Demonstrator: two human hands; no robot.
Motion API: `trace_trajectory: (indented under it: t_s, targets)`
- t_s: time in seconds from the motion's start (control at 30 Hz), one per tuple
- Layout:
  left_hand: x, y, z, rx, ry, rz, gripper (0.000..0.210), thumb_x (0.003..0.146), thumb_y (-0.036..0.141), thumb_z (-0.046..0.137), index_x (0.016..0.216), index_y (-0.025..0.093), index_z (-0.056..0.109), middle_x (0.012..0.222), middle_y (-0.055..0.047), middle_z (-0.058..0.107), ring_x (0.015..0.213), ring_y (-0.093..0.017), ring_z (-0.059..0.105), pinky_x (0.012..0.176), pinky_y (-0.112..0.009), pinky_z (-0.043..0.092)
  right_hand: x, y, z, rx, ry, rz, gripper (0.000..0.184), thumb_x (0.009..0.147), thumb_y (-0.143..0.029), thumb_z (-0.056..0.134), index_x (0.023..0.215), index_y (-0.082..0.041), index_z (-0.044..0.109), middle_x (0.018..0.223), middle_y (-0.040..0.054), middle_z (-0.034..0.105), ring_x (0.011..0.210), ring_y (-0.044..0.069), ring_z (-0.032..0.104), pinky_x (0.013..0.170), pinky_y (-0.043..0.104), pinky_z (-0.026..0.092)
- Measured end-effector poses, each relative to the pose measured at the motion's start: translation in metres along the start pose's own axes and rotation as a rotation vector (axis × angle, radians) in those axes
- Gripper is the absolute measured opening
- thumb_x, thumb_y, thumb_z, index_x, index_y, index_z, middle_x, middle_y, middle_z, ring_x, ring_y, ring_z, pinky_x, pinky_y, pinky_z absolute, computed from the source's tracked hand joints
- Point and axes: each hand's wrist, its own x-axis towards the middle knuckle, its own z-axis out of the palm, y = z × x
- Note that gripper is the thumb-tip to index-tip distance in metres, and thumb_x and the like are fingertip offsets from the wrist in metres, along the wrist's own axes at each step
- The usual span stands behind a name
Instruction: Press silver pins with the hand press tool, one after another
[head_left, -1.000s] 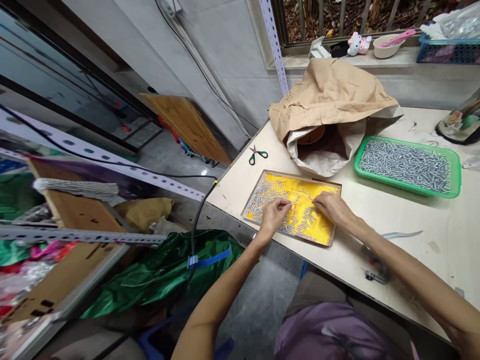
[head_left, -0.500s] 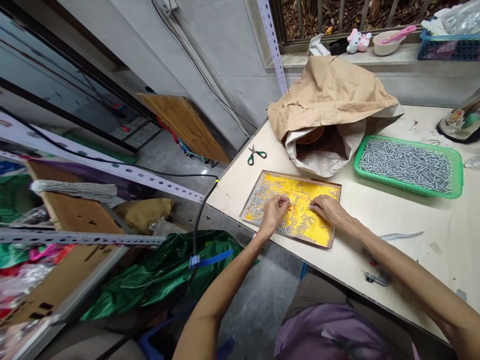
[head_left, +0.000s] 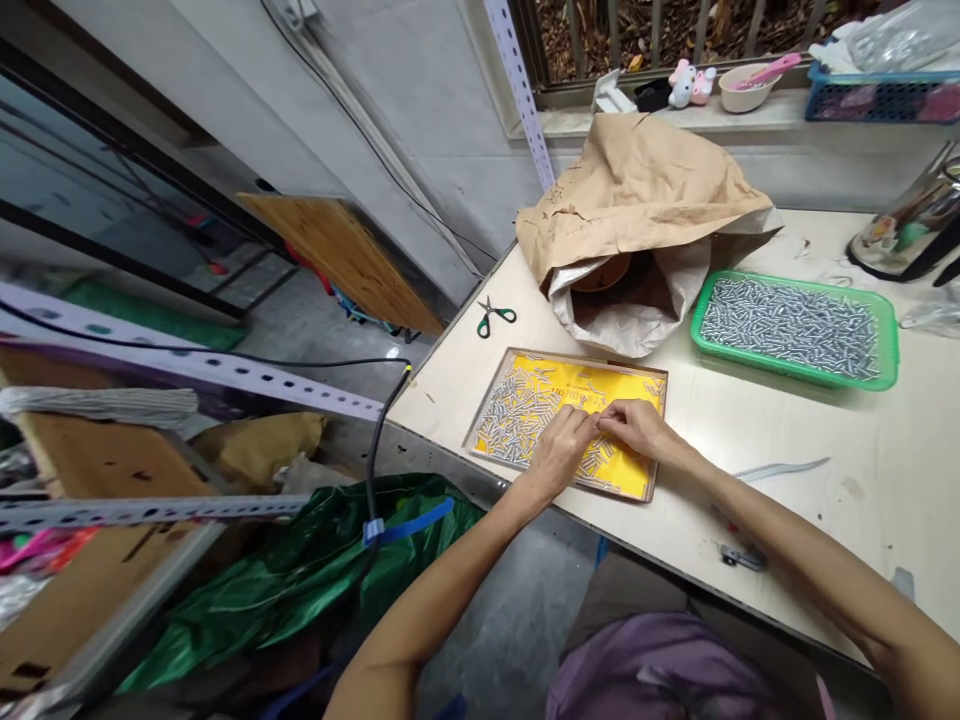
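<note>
A shallow cardboard tray point(head_left: 657, 440) with a yellow lining lies near the table's front edge. Small silver metal pieces point(head_left: 510, 425), like short pins or screws, are scattered in it, most thickly on its left side. Above the tray, my left hand point(head_left: 561, 450) is closed with its fingertips pinched. My right hand point(head_left: 636, 428) is pinched too, its fingertips meeting or nearly meeting those of the left. Whatever lies between the fingers is too small and hidden to name. A green plastic box point(head_left: 889, 345) full of similar silver pieces stands to the right.
Behind the tray, a brown paper sack point(head_left: 645, 200) lies with its mouth open. Green-handled scissors point(head_left: 495, 316) rest at the left. A grey strip point(head_left: 784, 468) and a small metal clip-like tool point(head_left: 742, 557) lie near my right forearm. A glass jug point(head_left: 904, 225) stands at back right.
My hands have come together over the tray: the right moved left to the left hand's fingertips, and the left turned and shifted slightly right. The camera view has shifted a little.
</note>
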Motion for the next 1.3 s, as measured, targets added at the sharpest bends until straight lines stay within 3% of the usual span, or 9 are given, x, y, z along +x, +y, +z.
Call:
trace_trajectory:
  t_s: [0.1,0.23,0.37,0.47,0.63,0.77,0.9,1.1,1.3]
  targets:
    - [0.000,-0.006,-0.002,-0.124,0.008,-0.060,0.024,0.094,0.024,0.048,0.084,0.016,0.068,0.078,-0.008,0.064,0.077,-0.020,0.056,0.073,-0.032,0.048,-0.004,-0.001,0.007,0.159,0.023,0.079,0.023,0.083,-0.033,0.059,0.067,-0.017,0.062,0.060,-0.0028,0.060,0.055,0.010,0.050,0.054,0.022,0.038]
    - [0.005,-0.007,-0.011,-0.450,-0.016,-0.370,0.020,0.084,0.033,0.063,0.071,0.019,0.068,0.070,-0.005,0.067,0.068,-0.017,0.059,0.065,-0.027,0.046,-0.008,-0.004,0.014,0.282,0.052,0.107,0.029,0.084,-0.038,0.059,0.063,-0.017,0.059,0.057,-0.0035,0.057,0.054,0.009,0.049,0.053,0.022,0.038]
    - [0.011,-0.006,-0.018,-0.785,-0.094,-0.673,0.029,0.073,0.045,0.071,0.066,0.017,0.069,0.060,-0.001,0.065,0.052,-0.012,0.054,0.051,-0.022,0.040,-0.011,-0.008,0.009,0.146,0.080,0.005,0.021,0.087,-0.029,0.056,0.072,-0.017,0.064,0.070,0.0000,0.065,0.064,0.011,0.057,0.061,0.023,0.043]
    - [0.012,-0.008,-0.019,-0.852,-0.055,-0.749,0.030,0.073,0.046,0.069,0.066,0.017,0.070,0.057,0.000,0.063,0.050,-0.012,0.053,0.050,-0.022,0.040,-0.010,-0.007,-0.007,-0.056,0.038,-0.090,0.017,0.086,-0.018,0.053,0.089,-0.017,0.070,0.088,0.0053,0.072,0.080,0.016,0.063,0.076,0.027,0.047]
    - [0.008,-0.012,-0.014,-0.510,0.061,-0.525,0.017,0.080,0.028,0.065,0.091,0.020,0.075,0.075,-0.003,0.067,0.075,-0.017,0.060,0.075,-0.029,0.049,-0.012,-0.006,-0.040,-0.319,0.046,-0.159,0.032,0.089,-0.013,0.046,0.112,-0.016,0.068,0.111,0.0109,0.070,0.101,0.022,0.063,0.090,0.035,0.045]
    - [-0.002,-0.004,-0.009,-0.206,-0.053,-0.302,0.025,0.085,0.026,0.061,0.106,0.019,0.072,0.088,-0.007,0.065,0.088,-0.021,0.057,0.087,-0.037,0.048,-0.021,-0.008,-0.052,-0.473,0.025,-0.149,0.027,0.091,-0.015,0.046,0.105,-0.016,0.069,0.105,0.0105,0.070,0.098,0.021,0.062,0.086,0.032,0.045]
    - [-0.015,0.005,-0.006,-0.038,-0.140,-0.190,0.037,0.086,0.035,0.063,0.120,0.019,0.064,0.112,-0.012,0.063,0.105,-0.026,0.054,0.094,-0.044,0.046,-0.029,-0.009,-0.045,-0.632,-0.072,-0.104,0.020,0.092,-0.020,0.050,0.092,-0.017,0.070,0.093,0.0099,0.070,0.090,0.021,0.060,0.078,0.031,0.041]
    - [-0.023,-0.007,0.006,-0.004,-0.279,-0.109,0.076,0.082,0.058,0.060,0.144,0.018,0.039,0.156,-0.016,0.027,0.146,-0.039,0.011,0.112,-0.058,0.028,-0.021,-0.003,-0.027,-0.779,-0.126,-0.166,0.017,0.089,-0.027,0.060,0.102,-0.020,0.068,0.093,0.0091,0.068,0.096,0.024,0.056,0.080,0.034,0.032]
    - [0.002,-0.023,0.021,0.038,-0.356,-0.127,0.067,0.092,0.054,0.046,0.148,0.020,0.033,0.158,-0.014,0.024,0.148,-0.038,0.001,0.113,-0.061,0.021,-0.008,-0.002,-0.028,-0.764,-0.104,-0.093,0.026,0.096,-0.024,0.045,0.097,-0.018,0.070,0.089,0.0103,0.066,0.092,0.023,0.054,0.077,0.033,0.032]
